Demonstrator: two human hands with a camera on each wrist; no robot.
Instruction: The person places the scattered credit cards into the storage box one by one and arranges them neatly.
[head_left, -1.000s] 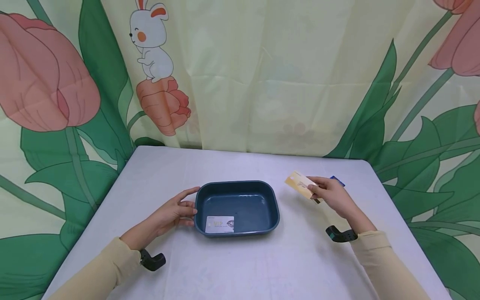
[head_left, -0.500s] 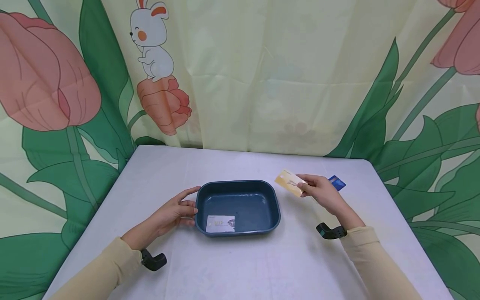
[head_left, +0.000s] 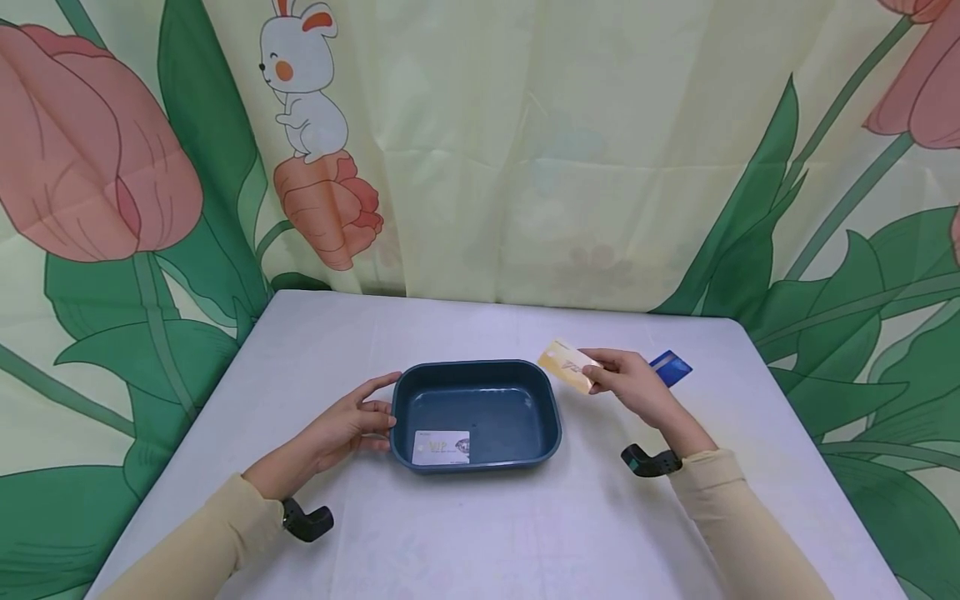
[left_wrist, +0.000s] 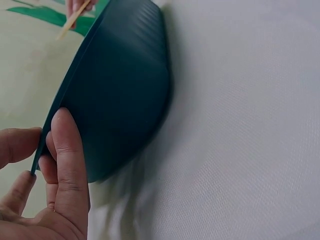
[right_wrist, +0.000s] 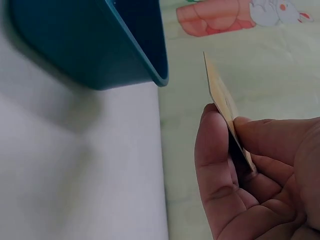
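Observation:
In the head view, my left hand [head_left: 348, 429] holds the left rim of a dark blue plastic basin [head_left: 480, 468]; the left wrist view has fingers on either side of that rim. A silver-white VIP card [head_left: 433, 448] lies flat inside the basin's near left corner. My right hand [head_left: 630, 383] pinches a yellow-and-white card [head_left: 566, 364] between thumb and fingers, tilted, at the basin's far right corner. Seen edge-on in the right wrist view, the same card [right_wrist: 220, 92] stands apart from the basin wall. Partly behind my right hand, a blue card [head_left: 675, 368] rests on the table.
The basin stands on a white cloth-covered table [head_left: 480, 542]. Behind the table's far edge hangs a curtain [head_left: 487, 167] printed with tulips, leaves and a rabbit. Each wrist wears a black band with a camera.
My right hand has moved left with the yellow-and-white card, up to the basin's far right corner. More of the blue card shows behind it. My left hand and the basin stay put.

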